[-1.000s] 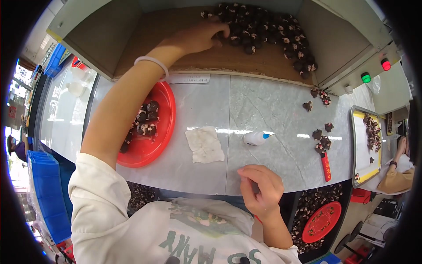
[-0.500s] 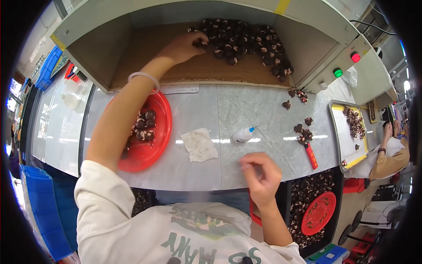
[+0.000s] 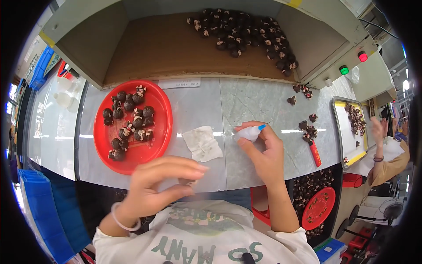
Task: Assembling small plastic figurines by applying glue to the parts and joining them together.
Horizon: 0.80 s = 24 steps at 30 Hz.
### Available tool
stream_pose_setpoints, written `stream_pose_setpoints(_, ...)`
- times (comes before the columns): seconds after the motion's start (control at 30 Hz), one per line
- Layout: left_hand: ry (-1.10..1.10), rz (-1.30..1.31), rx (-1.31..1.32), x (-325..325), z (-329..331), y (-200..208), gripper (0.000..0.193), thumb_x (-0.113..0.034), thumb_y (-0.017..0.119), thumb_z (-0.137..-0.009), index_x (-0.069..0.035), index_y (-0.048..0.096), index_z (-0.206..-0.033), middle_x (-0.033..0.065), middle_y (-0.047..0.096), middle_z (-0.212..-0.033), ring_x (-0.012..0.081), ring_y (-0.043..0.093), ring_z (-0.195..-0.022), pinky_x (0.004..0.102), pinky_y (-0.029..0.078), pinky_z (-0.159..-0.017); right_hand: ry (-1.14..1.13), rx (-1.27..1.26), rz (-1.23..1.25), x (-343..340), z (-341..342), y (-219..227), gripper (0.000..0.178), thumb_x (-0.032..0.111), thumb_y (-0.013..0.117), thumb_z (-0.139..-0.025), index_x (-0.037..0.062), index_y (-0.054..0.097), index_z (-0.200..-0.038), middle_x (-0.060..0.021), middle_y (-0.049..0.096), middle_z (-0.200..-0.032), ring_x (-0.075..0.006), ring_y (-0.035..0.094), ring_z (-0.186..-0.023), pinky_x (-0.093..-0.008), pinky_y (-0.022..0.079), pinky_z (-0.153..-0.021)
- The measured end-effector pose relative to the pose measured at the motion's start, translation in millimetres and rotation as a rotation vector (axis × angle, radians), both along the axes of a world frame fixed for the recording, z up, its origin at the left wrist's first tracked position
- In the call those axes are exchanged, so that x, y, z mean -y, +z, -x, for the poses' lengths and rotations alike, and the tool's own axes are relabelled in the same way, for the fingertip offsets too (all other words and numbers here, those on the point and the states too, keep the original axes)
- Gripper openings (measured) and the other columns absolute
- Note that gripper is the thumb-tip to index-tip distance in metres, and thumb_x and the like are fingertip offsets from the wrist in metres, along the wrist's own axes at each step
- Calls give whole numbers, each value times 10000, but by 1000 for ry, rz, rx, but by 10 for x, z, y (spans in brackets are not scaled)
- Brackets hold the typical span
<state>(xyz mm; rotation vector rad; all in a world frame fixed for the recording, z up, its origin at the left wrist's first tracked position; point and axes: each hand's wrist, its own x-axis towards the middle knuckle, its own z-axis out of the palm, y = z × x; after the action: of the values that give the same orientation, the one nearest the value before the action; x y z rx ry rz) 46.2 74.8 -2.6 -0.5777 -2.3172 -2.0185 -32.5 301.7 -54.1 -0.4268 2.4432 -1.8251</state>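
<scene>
Near the table's front edge, my left hand point(image 3: 165, 182) is closed around a small dark brown figurine point(image 3: 188, 181), mostly hidden by blurred fingers. My right hand point(image 3: 266, 156) grips a small white glue bottle point(image 3: 249, 133), its blue tip pointing up and to the right. To the left lies a round red plate point(image 3: 165, 127) with several dark brown and pink figurines on it. A crumpled white cloth point(image 3: 203, 144) lies between plate and bottle. More brown figurines point(image 3: 237, 33) crowd the right part of the open box's brown floor point(image 3: 149, 57).
Small brown pieces point(image 3: 303, 125) and a red stick-like object point(image 3: 314, 154) lie on the right of the table. Beyond stands a metal tray point(image 3: 340, 145) with small pieces. Below the right edge, a red dish point(image 3: 318, 209) rests on a black bin of pieces. Another person's hand point(image 3: 378, 130) shows far right.
My left hand has come back from the box to the table's front edge with a figurine. My right hand has taken hold of the glue bottle and lifted it.
</scene>
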Motion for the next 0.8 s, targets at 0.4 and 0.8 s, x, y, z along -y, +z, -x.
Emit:
stream_pose_setpoints(0.4,108,-634,416,-555,142,-494,301,-84,637,-769,25,515,-1021,177,570,-991,209,551,-919,281,447,-760,-140,166,211,-168,-248,303,466,354,647,-762,-12,477,-996,-94,562,-786,-135,534,-607,-235,420,-508)
stream_pose_setpoints(0.8,60,-578,340,-562,200,-596,343,-55,637,-751,50,499,-1046,164,533,-1035,218,566,-891,297,478,-765,-67,59,111,-366,-114,426,598,456,635,-732,-54,464,-993,-144,498,-884,-227,527,-848,-320,393,-792)
